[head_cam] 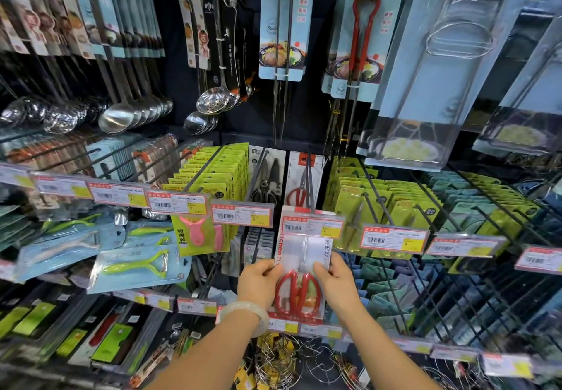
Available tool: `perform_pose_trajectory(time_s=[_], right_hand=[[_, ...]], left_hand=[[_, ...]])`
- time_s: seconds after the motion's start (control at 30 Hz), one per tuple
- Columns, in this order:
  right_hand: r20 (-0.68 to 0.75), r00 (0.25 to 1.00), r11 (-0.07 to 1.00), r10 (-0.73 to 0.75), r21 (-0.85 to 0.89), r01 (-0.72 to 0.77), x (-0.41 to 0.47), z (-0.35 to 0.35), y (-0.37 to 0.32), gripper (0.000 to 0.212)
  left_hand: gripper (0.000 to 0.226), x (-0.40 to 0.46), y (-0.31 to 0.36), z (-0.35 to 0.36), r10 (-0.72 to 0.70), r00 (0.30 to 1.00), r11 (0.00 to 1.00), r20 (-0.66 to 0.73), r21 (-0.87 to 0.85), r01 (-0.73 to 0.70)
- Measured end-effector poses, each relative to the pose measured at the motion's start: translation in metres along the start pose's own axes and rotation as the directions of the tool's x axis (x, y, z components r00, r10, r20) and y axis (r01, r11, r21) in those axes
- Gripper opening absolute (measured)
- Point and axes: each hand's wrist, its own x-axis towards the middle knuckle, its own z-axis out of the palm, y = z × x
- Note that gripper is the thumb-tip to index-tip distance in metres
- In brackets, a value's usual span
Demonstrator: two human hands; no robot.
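Observation:
A white blister pack of red-handled kitchen scissors (299, 290) hangs at the front of a black display hook (310, 189), just below a price tag (311, 227). My left hand (258, 283), with a pale bangle on its wrist, grips the pack's left edge. My right hand (336, 280) pinches its right edge, thumb on the front. The pack's top is partly hidden behind the price tag. More scissor packs (301, 182) hang further back on the same hook.
Store racks of hanging kitchen tools surround me: ladles (117, 120) upper left, tongs (362, 39) above, green peeler packs (135, 266) at left, yellow-green carded packs (362, 207) at right. Black hooks with price tags jut toward me. Wire racks (279, 362) lie below.

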Motion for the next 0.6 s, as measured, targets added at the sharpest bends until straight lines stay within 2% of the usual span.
perform_pose_trajectory(time_s=[0.13, 0.2, 0.33, 0.4, 0.47, 0.53, 0.6], right_hand=[[-0.038, 0.999, 0.999, 0.036, -0.008, -0.036, 0.010, -0.001, 0.002, 0.028], [-0.052, 0.996, 0.995, 0.071, -0.068, -0.075, 0.018, -0.001, 0.001, 0.038], [-0.037, 0.986, 0.959, 0.164, -0.230, -0.168, 0.023, 0.004, 0.008, 0.062], [-0.015, 0.975, 0.894, 0.220, -0.397, -0.207, 0.020, 0.015, 0.017, 0.065], [0.067, 0.972, 0.797, 0.225, -0.587, -0.143, 0.013, 0.036, 0.024, 0.054], [0.213, 0.960, 0.713, 0.182, -0.701, 0.021, 0.006, 0.067, 0.021, 0.045], [0.387, 0.911, 0.633, 0.140, -0.743, 0.219, -0.004, 0.107, 0.015, 0.051]], left_hand=[[0.027, 0.006, 0.000, 0.007, 0.006, 1.000, 1.000, -0.024, 0.020, -0.006], [0.019, 0.009, 0.004, 0.010, 0.017, 0.999, 0.997, -0.040, 0.076, -0.014], [0.051, 0.013, 0.001, 0.011, -0.084, 0.996, 0.977, 0.014, 0.199, 0.080], [0.065, 0.011, -0.009, 0.004, -0.101, 0.994, 0.940, 0.050, 0.331, 0.079], [0.072, 0.005, -0.021, -0.012, -0.115, 0.993, 0.825, 0.041, 0.561, 0.072], [0.075, -0.003, -0.033, -0.040, -0.097, 0.995, 0.657, 0.035, 0.753, 0.038], [0.077, -0.012, -0.047, -0.077, -0.110, 0.994, 0.511, 0.015, 0.858, 0.044]])
